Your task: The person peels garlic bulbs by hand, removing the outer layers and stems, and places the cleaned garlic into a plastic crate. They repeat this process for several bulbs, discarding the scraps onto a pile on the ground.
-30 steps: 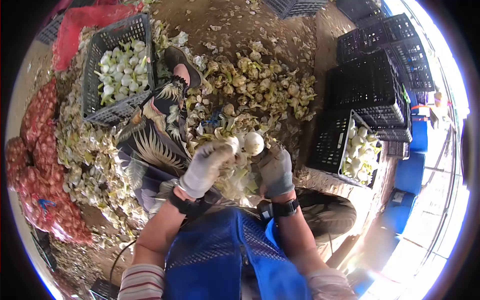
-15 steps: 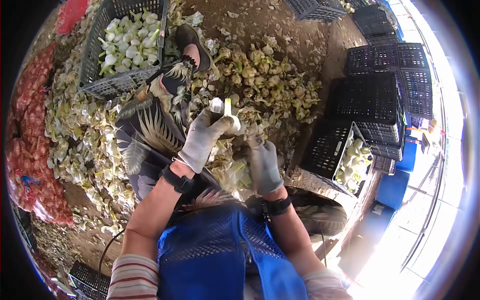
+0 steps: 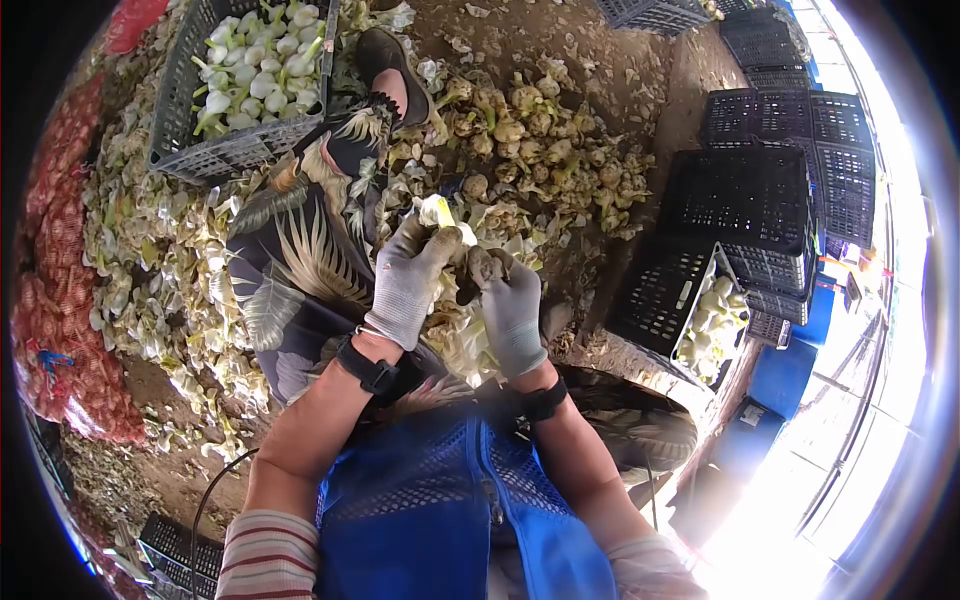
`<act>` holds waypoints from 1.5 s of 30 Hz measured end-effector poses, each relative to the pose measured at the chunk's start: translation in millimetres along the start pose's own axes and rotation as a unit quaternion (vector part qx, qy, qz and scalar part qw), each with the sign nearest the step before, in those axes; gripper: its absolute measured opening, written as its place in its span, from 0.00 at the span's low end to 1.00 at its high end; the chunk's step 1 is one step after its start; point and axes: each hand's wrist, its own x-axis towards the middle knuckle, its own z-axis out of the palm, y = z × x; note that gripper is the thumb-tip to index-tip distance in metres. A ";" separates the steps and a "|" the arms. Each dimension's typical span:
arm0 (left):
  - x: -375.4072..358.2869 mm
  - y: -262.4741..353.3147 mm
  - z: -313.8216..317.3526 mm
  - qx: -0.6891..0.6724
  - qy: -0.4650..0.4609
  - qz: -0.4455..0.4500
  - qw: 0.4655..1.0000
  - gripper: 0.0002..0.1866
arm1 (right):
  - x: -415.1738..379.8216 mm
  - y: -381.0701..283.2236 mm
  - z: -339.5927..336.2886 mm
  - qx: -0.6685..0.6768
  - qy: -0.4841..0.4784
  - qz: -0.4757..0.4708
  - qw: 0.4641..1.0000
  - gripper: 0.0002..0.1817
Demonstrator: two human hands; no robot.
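Note:
Over my lap, my left hand [image 3: 408,282], in a grey-white work glove with dirty fingertips, is closed round a garlic bulb [image 3: 466,232]. The bulb is white, with a short pale green-yellow stem, and partly covered by my thumb and fingers. Close beside it on the right is my right hand [image 3: 510,308], gloved the same way, its fingers curled together near the bulb's lower side. What those fingers pinch is hidden. Below and between the hands lie loose pale garlic skins [image 3: 468,345]. Ahead on the ground spreads a heap of unpeeled garlic bulbs [image 3: 540,140].
A black crate [image 3: 235,150] of clean white bulbs stands front left. On the right, another crate [image 3: 665,305] holds pale bulbs, near stacked black crates [image 3: 735,200]. Red mesh sacks [image 3: 60,300] line the far left. Peeled skins [image 3: 160,260] cover the ground.
My right hand has moved up and left, closer to the bulb, with its fingers curled in. The bulb in my left hand has tilted, its stem now pointing more to the left.

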 end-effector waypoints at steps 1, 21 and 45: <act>-1.0 2.8 -0.3 -0.016 0.013 -0.035 0.999 0.09 | -1.5 -6.2 0.5 0.001 -0.001 0.001 1.000 0.10; 61.4 48.7 1.8 -0.048 0.007 -0.073 0.996 0.13 | 189.0 121.1 -22.5 -0.425 0.018 -0.054 0.903 0.15; 21.6 0.5 21.6 0.517 -0.139 0.258 0.804 0.32 | 48.0 21.9 -51.6 0.239 0.014 0.107 0.965 0.14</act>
